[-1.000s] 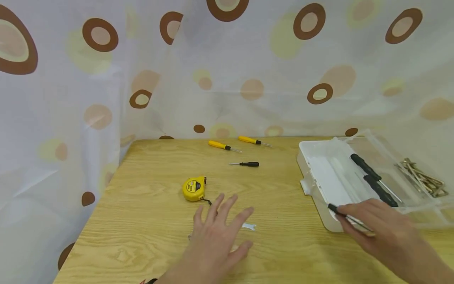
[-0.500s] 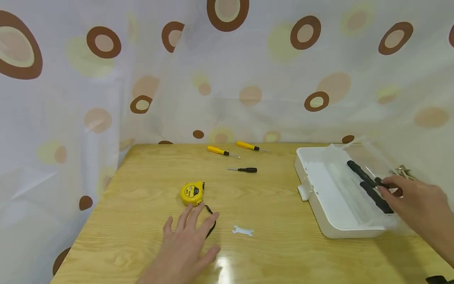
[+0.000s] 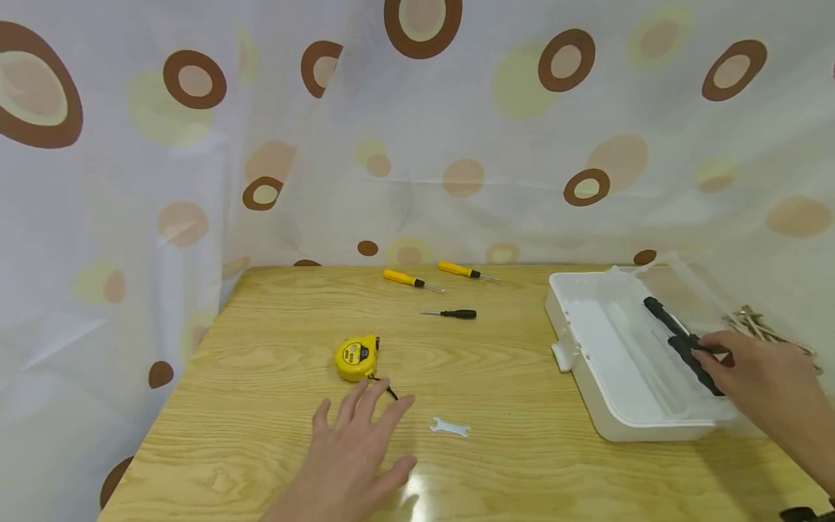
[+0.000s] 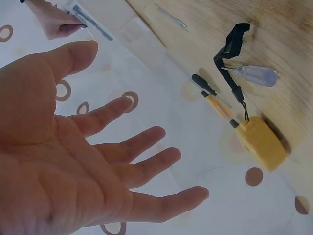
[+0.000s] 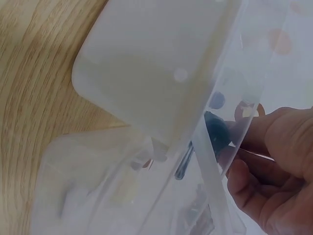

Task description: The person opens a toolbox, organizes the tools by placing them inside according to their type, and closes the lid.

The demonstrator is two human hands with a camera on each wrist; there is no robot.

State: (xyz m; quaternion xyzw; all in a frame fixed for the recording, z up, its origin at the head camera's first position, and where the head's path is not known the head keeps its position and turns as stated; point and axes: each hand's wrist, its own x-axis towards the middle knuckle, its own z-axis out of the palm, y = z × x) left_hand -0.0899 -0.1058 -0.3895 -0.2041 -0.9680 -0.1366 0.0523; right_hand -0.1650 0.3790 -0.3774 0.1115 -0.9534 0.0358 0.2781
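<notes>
My right hand (image 3: 759, 373) pinches a small black-handled screwdriver (image 3: 709, 347) over the right side of the open white toolbox (image 3: 590, 395). Under it lie two larger black-handled screwdrivers (image 3: 695, 365). In the right wrist view, the fingertips and a dark handle (image 5: 217, 132) show partly through clear plastic. My left hand (image 3: 349, 453) hovers above the table with spread fingers, holding nothing. Just beyond it sits a yellow tape measure (image 3: 356, 359) with a black strap (image 4: 227, 54); a small open-ended wrench (image 3: 449, 427) lies to the right. A clear-handled screwdriver (image 4: 257, 75) shows in the left wrist view.
Two yellow-handled screwdrivers (image 3: 401, 277) and a small black screwdriver (image 3: 459, 314) lie toward the back of the wooden table (image 3: 261, 406). Several brass-coloured metal pieces (image 3: 753, 319) sit in the toolbox's far-right clear section. A patterned curtain (image 3: 417, 210) hangs behind.
My right hand has carried the small screwdriver from the toolbox's front edge rightward over the other screwdrivers, then lowered slightly. The left hand has shifted left, uncovering the wrench.
</notes>
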